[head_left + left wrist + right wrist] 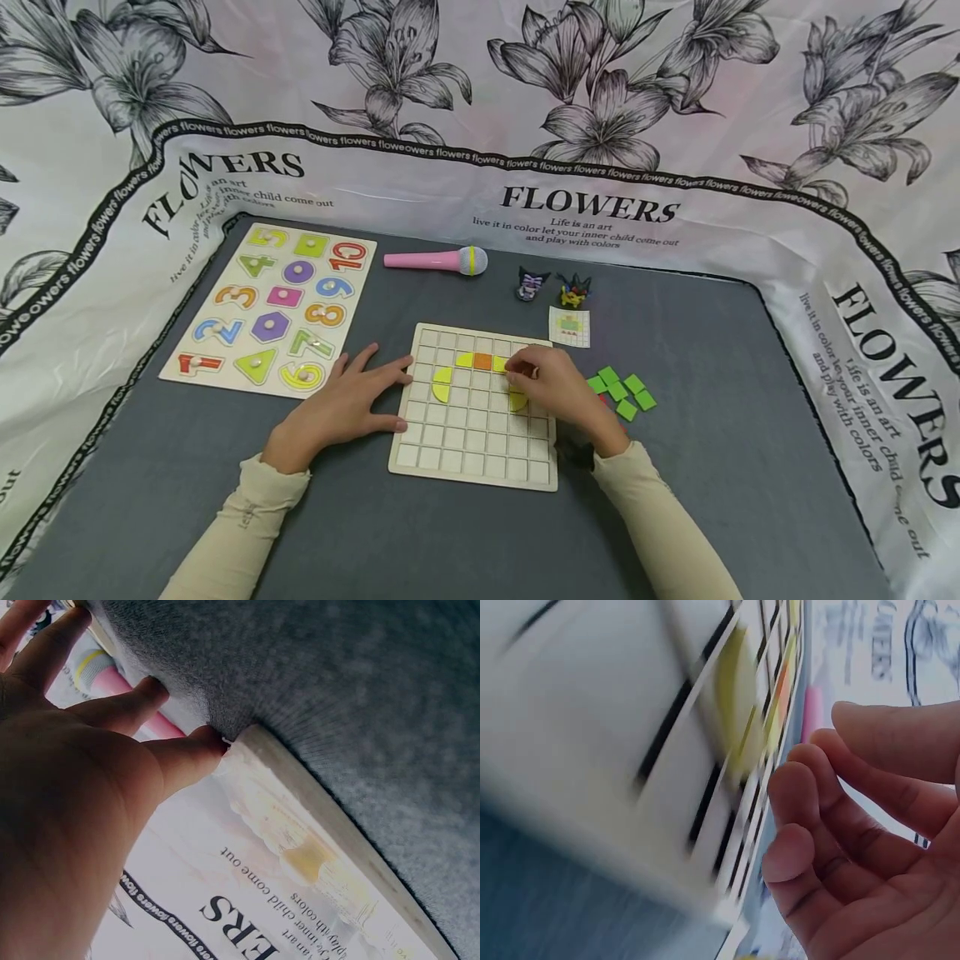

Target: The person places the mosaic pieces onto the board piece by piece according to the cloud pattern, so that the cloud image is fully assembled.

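Note:
A pale grid board (pixel 472 479) lies on the grey cloth. Spread fingers of my left hand (pixel 341 408) touch its left edge, the thumb lower down. My right hand (pixel 558 387) hovers over the upper right squares, fingers bent, with nothing visible between thumb and fingers in the right wrist view. An orange square tile (pixel 483 361) sits in the upper part of the grid, with a yellow tile (pixel 465 359) to its left and another yellow tile (pixel 498 364) at my right fingertips. Rounded yellow tiles (pixel 442 393) stand lower left; another yellow tile (pixel 517 402) is partly hidden by my right hand.
Several green square tiles (pixel 617 390) lie right of the board, red showing beside them. A small pattern card (pixel 581 335) and two figurines (pixel 574 290) are behind. A pink toy microphone (pixel 427 261) lies at the back, and a number puzzle board (pixel 225 321) at left.

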The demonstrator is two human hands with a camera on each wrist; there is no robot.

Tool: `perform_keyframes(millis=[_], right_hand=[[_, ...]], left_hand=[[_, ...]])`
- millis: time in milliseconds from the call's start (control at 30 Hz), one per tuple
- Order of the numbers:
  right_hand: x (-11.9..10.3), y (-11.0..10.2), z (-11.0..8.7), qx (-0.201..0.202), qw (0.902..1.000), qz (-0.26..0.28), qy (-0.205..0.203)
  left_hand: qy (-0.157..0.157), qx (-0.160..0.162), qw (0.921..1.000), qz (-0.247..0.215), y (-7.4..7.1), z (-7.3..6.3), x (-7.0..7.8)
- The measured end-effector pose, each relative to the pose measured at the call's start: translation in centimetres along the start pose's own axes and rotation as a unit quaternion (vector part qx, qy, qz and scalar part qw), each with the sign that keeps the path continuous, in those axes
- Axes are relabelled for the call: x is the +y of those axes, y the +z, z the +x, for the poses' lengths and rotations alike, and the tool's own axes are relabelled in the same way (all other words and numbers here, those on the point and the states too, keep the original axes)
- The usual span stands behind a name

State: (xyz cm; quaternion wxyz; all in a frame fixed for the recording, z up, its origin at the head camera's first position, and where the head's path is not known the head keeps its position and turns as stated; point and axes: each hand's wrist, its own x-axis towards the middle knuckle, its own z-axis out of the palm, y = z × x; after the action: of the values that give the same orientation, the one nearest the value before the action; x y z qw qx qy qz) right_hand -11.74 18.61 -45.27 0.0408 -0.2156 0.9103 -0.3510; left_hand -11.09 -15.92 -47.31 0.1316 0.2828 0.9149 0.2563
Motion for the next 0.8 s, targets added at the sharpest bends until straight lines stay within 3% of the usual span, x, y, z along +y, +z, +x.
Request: perform_keyframes(millis=[467, 800], right_hand=[[4.9, -3.8, -5.0, 0.106, 0.9905, -0.033, 0.081], [7.2, -7.1, -6.3, 0.077, 0.9855, -0.070, 0.134]], left_hand=[[-0.002, -0.003, 1.0000, 0.004, 0.1, 0.0, 0.0], [-0.003, -0.006, 1.0000, 0.003, 0.0, 0.1, -0.1]])
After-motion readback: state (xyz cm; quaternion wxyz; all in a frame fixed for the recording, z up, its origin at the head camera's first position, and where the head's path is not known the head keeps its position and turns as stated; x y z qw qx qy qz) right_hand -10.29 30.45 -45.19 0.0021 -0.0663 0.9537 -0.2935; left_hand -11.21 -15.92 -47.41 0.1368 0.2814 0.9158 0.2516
